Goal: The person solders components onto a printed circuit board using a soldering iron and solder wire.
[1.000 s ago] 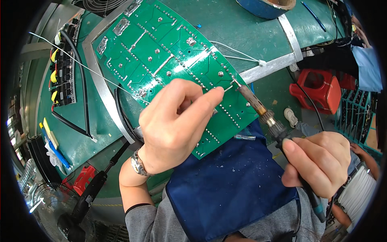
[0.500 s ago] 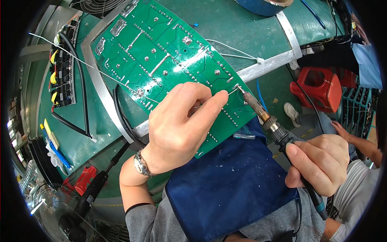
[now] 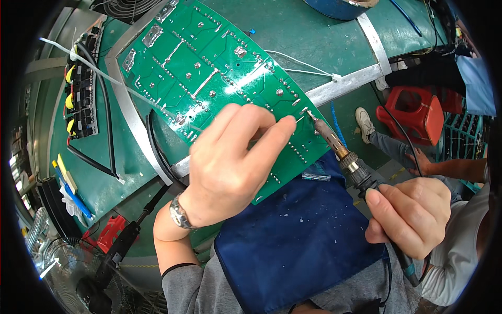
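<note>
A large green circuit board (image 3: 209, 112), solder side up, lies slanted across the bench edge toward my lap. My left hand (image 3: 235, 157) is over its lower part, thumb and forefinger pinching a thin solder wire (image 3: 112, 79). The wire's short end pokes past the fingertips toward a solder joint, while its long tail runs off to the upper left, blurred. In my right hand (image 3: 410, 214) is a soldering iron (image 3: 342, 152), gripped by its dark handle. Its tip rests at the joints near the board's right edge, slightly beyond the wire end.
A blue apron (image 3: 298, 240) covers my lap. Metal strips (image 3: 348, 83) edge the green bench. A black strip with yellow parts (image 3: 81, 89) and a black cable are at left, a tape roll (image 3: 342, 6) at the top. Red stools (image 3: 413, 115) and a co-worker's arm (image 3: 455, 170) are at right.
The wire's end at my left fingertips looks shorter, and its tail has shifted and blurred. My right hand and iron moved slightly left. The co-worker's foot and arm at right have moved left.
</note>
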Demonstrator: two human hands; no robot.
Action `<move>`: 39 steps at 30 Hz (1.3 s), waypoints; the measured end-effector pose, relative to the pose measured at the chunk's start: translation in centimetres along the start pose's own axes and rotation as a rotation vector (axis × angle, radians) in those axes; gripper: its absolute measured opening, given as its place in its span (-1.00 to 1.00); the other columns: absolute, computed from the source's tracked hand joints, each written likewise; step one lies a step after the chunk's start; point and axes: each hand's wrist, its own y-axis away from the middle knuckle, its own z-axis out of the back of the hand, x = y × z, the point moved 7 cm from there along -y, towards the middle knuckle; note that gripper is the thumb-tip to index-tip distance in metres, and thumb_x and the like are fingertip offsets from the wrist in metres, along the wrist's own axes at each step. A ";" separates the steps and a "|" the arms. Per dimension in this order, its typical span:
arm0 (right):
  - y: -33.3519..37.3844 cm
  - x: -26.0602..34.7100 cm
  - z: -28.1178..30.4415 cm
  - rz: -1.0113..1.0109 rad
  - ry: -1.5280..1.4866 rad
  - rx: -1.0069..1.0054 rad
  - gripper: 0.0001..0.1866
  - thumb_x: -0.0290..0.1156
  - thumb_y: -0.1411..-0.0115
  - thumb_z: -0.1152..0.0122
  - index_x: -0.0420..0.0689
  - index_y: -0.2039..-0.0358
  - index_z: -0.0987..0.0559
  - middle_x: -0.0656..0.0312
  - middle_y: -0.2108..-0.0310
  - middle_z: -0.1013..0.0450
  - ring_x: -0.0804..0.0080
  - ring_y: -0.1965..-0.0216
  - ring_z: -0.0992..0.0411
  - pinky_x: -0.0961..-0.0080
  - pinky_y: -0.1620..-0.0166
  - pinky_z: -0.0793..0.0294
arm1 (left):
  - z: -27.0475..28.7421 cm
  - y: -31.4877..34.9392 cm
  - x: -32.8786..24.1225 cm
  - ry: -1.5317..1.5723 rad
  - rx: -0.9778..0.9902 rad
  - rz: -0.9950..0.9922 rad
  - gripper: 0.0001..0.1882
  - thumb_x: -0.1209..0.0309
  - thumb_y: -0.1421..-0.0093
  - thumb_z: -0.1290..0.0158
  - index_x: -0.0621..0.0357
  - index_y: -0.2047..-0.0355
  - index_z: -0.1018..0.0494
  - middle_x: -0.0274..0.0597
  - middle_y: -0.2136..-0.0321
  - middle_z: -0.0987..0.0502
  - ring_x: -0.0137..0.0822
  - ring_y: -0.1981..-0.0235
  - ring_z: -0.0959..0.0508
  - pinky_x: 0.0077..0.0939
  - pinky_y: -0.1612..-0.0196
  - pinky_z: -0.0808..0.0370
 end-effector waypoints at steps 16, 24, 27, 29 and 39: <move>2.5 -0.6 1.3 -0.074 -0.173 0.110 -0.74 -0.35 -0.16 -0.31 -0.30 0.26 -0.64 0.20 0.51 -0.49 0.46 0.58 -0.49 0.63 0.60 -0.44 | -0.3 1.6 -1.7 0.157 -0.071 0.139 -0.70 0.68 0.07 -0.30 0.18 0.28 -0.62 -0.27 0.48 -0.45 -0.41 0.57 -0.48 -0.56 0.54 -0.39; 2.3 0.0 0.6 -0.005 -0.082 -0.033 -0.81 -0.41 -0.15 -0.28 -0.30 0.37 -0.68 0.20 0.58 -0.47 0.53 0.66 -0.41 0.68 0.67 -0.36 | -1.1 1.0 -1.8 0.102 -0.085 0.099 -0.74 0.67 0.05 -0.30 0.20 0.29 -0.62 -0.25 0.49 -0.45 -0.40 0.58 -0.47 -0.56 0.55 -0.38; 1.9 0.6 0.5 -0.003 -0.027 -0.032 -0.83 -0.43 -0.13 -0.28 -0.29 0.39 -0.68 0.19 0.58 -0.47 0.53 0.65 -0.41 0.69 0.66 -0.36 | -1.2 0.8 -1.8 0.098 -0.076 0.089 -0.74 0.67 0.04 -0.29 0.21 0.29 -0.62 -0.24 0.49 -0.44 -0.40 0.57 -0.46 -0.55 0.55 -0.37; 1.6 1.1 0.6 -0.013 -0.003 0.011 -0.84 -0.44 -0.12 -0.28 -0.28 0.40 -0.69 0.19 0.58 -0.47 0.53 0.65 -0.41 0.70 0.65 -0.35 | -1.3 0.7 -1.9 0.089 -0.072 0.074 -0.74 0.67 0.04 -0.29 0.21 0.28 -0.62 -0.24 0.48 -0.43 -0.40 0.57 -0.46 -0.55 0.55 -0.37; 1.4 1.1 0.7 -0.040 0.023 0.014 -0.83 -0.40 -0.12 -0.29 -0.25 0.38 -0.69 0.21 0.57 -0.47 0.52 0.64 -0.41 0.68 0.65 -0.35 | -0.3 1.1 -1.7 0.056 -0.095 0.117 -0.69 0.67 0.09 -0.28 0.20 0.27 -0.63 -0.26 0.46 -0.40 -0.43 0.57 -0.43 -0.57 0.57 -0.37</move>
